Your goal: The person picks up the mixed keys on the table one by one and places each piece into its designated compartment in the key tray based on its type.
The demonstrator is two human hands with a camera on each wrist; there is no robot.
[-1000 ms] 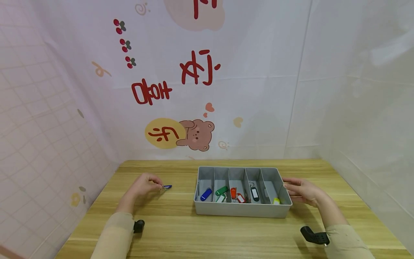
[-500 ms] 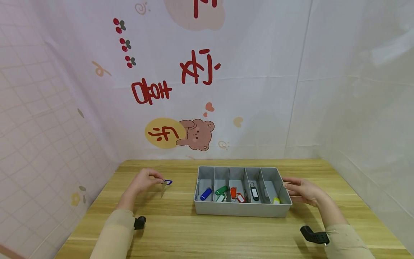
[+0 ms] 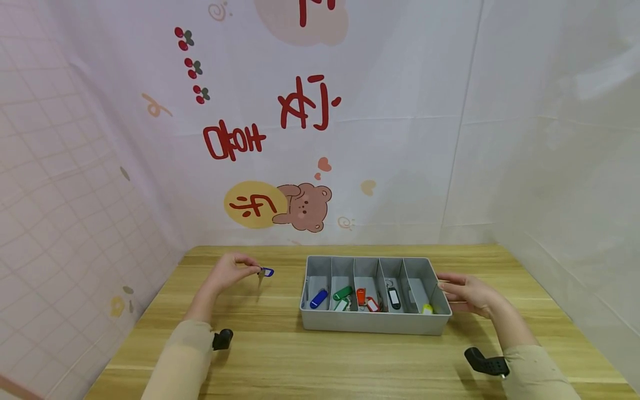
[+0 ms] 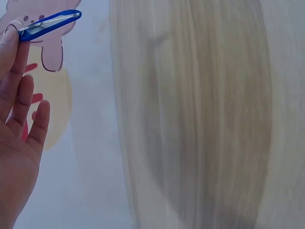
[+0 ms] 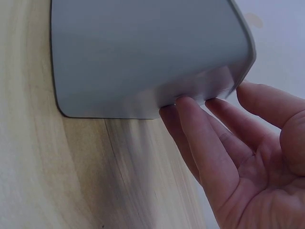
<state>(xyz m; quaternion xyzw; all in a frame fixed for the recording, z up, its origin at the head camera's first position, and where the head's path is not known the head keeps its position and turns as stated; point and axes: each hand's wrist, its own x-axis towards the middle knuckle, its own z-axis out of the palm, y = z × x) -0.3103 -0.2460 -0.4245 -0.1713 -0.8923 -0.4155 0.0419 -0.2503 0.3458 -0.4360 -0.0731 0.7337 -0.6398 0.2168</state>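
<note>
My left hand (image 3: pixel 230 273) is raised over the left part of the table, pinching a blue key tag (image 4: pixel 50 26) by its ring between thumb and forefinger. A key (image 3: pixel 260 284) dangles below that hand in the head view. The grey divided box (image 3: pixel 370 323) stands to the right, holding tags in separate compartments: a blue tag (image 3: pixel 318 299), green tags (image 3: pixel 343 293), red tags (image 3: pixel 361 297), a black tag (image 3: pixel 394 298) and a yellow tag (image 3: pixel 427 309). My right hand (image 5: pixel 243 157) touches the box's right end wall with extended fingertips, its thumb near the rim.
The box stands on a wooden table (image 3: pixel 280 355). A white printed sheet (image 3: pixel 400 144) hangs along the back, with light sheets at both sides. A black camera mount (image 3: pixel 222 339) sits at the left wrist and another black mount (image 3: pixel 485 363) at the right wrist.
My left hand has lifted the blue key tag and its key off the table and moved slightly away and to the right. The right hand and the box stay in place.
</note>
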